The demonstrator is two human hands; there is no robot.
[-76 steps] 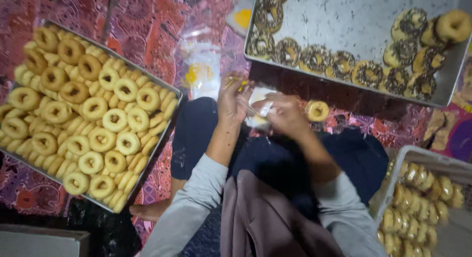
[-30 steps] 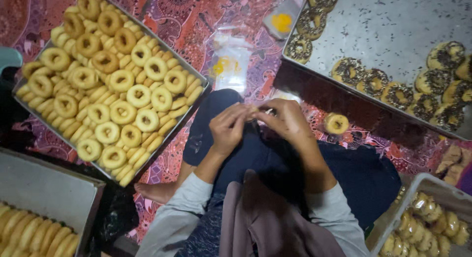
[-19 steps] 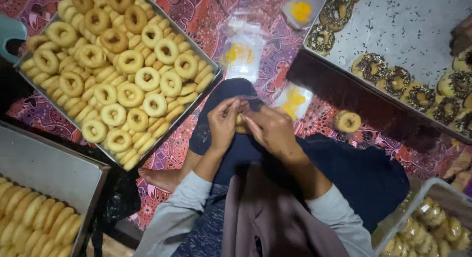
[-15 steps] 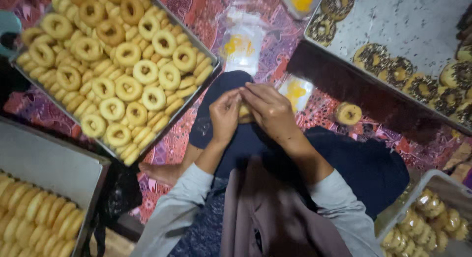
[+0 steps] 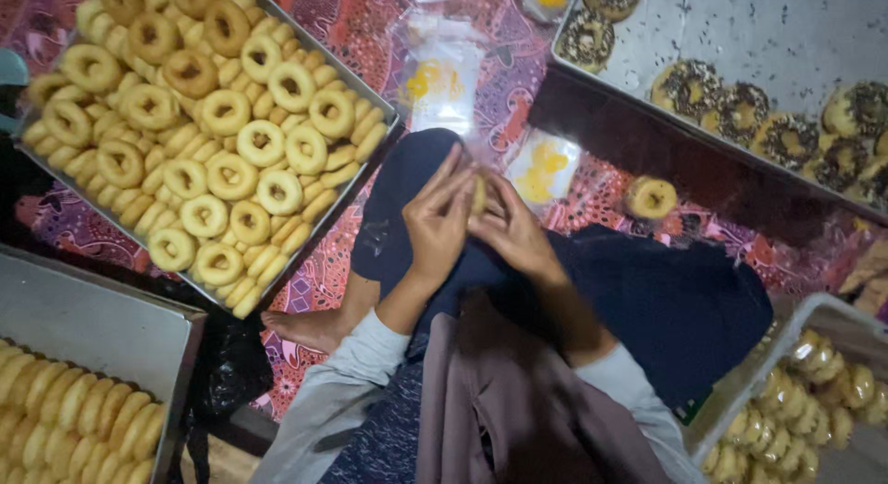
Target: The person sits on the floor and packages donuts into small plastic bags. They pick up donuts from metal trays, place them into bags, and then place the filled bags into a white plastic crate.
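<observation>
Doughnut (image 5: 478, 195) seemingly pinched between left hand (image 5: 438, 217) and right hand (image 5: 511, 230).

Dim, warm light falls from above; deep shadow lies right of the hands (image 5: 476, 220), edges slightly soft, colours grainy.

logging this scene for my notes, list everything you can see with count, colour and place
metal tray of plain ring doughnuts: one, golden, upper left
metal tray of sprinkle-topped doughnuts: one, dark-topped, upper right
part-filled metal tray: one, pale doughnuts, lower left
white tub of packed doughnuts: one, lower right
clear plastic bags with yellow print: at least three, on patterned cloth
loose plain doughnut: one, golden, on cloth at right
small doughnut: one, in the grip of both hands
left hand, right hand: over dark lap
</observation>
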